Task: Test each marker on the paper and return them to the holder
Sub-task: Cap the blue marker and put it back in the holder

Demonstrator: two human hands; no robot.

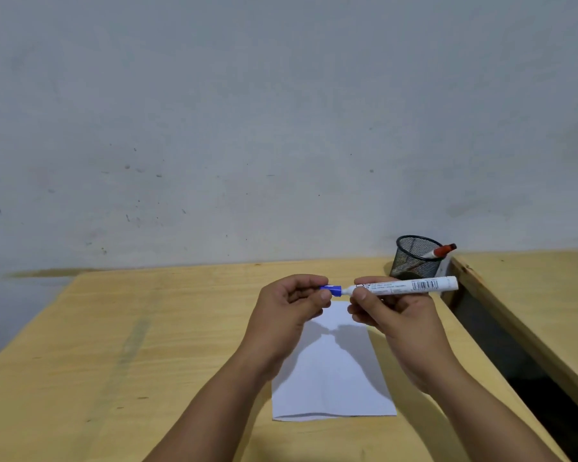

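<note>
Marker: the white-barrelled marker lies level in the air, blue cap pointing to 9 o'clock, butt to 3 o'clock, above the far end of the paper.
Right hand: the right hand is clamped on the barrel just behind the neck, thumb on the near side and fingers wrapped under, probably to steady the body against a pull.
Left hand: the left hand is pinched shut on the blue cap, thumb and forefinger over it; the cap looks seated or barely started off, I cannot tell which.
Why this hold: two hands at opposite ends suits uncapping before a test stroke, or recapping after one; no ink mark shows on the bare paper, so uncapping seems likelier.
Paper: flat on the wooden table, under and at 6 o'clock of both hands.
Holder: the black mesh holder stands at 1 o'clock of the right hand, near the table's far right corner, with a red-capped marker leaning out of it toward 2 o'clock.
</note>
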